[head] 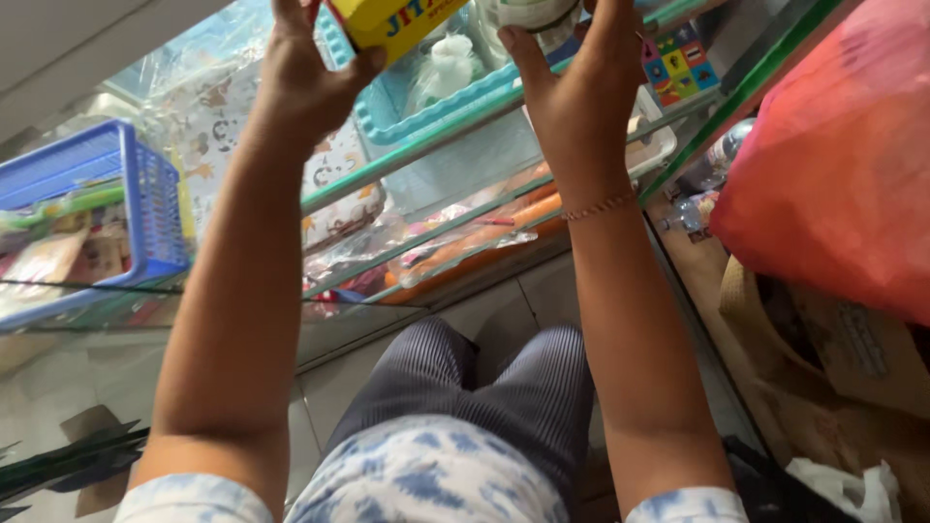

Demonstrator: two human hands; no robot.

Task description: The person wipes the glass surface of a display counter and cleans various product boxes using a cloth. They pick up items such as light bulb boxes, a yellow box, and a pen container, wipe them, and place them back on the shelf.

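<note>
Both arms are raised toward the glass shelves (455, 131) at the top of the view. The left hand (308, 73) is closed around the lower end of a yellow box (387, 21) with blue lettering, thumb on one side and fingers on the other; the box runs out of view at the top edge. The right hand (576, 82) is cupped around a white plastic-wrapped item (531, 14), thumb spread to the left of it, the fingertips cut off by the picture's edge, so the full grip cannot be judged. A thin beaded bracelet (601, 206) sits on the right wrist. Both held items are above a turquoise basket (426, 102) standing on the upper glass shelf, between the two hands. A blue basket (126, 199) holding packaged goods stands on a shelf at the left. Wrapped goods with orange parts (465, 242) lie on the lower shelf. A red plastic bag (833, 155) fills the right side, above a brown cardboard box (843, 358). The person's striped trousers (455, 378) show below, over a tiled floor (339, 378).
</note>
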